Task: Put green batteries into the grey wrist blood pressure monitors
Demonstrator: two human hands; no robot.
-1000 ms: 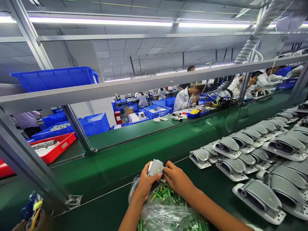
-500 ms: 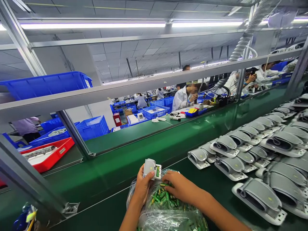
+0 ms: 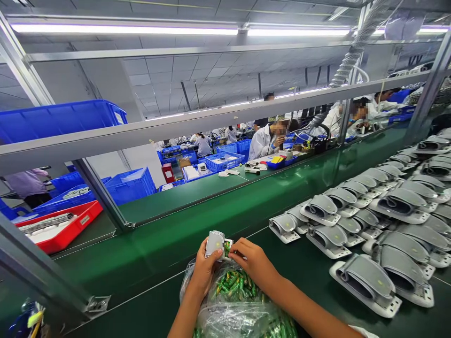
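Gray-and-white cuff device (image 3: pixel 214 243) up off the bench, just above the far end of an open bag, held in left hand (image 3: pixel 205 267): thumb across the front, fingers wrapped behind, firm grip. White end section of the device faces right, slot showing green inside. Right hand (image 3: pixel 256 264) comes in from the right, thumb and fingertips bunched together at that slot; they hide the contact point, so can't tell whether a battery is pinched there. Below both hands, loose pile of green batteries (image 3: pixel 235 285), jumbled at various angles, in the mouth of a clear plastic bag (image 3: pixel 239 317); more green shows through the plastic. Bag sits on dark green worktop (image 3: pixel 144 312). To the right, rows of similar gray cuffs (image 3: pixel 369 277) on white bases, packed close, running back along the bench. Beyond the hands, a brighter green strip (image 3: pixel 183 234) runs lengthwise, then another bench surface. Left: red tray (image 3: pixel 93 213) with white and gray contents, near a metal post (image 3: pixel 100 195); blue tub (image 3: pixel 66 119) up on a gray rail (image 3: pixel 183 122). Across the way, co-worker in white coat (image 3: pixel 260 144), one hand raised, a blue bin with yellow items (image 3: pixel 277 160) nearby. Ribbed silver duct (image 3: pixel 346 58) hangs upper right.
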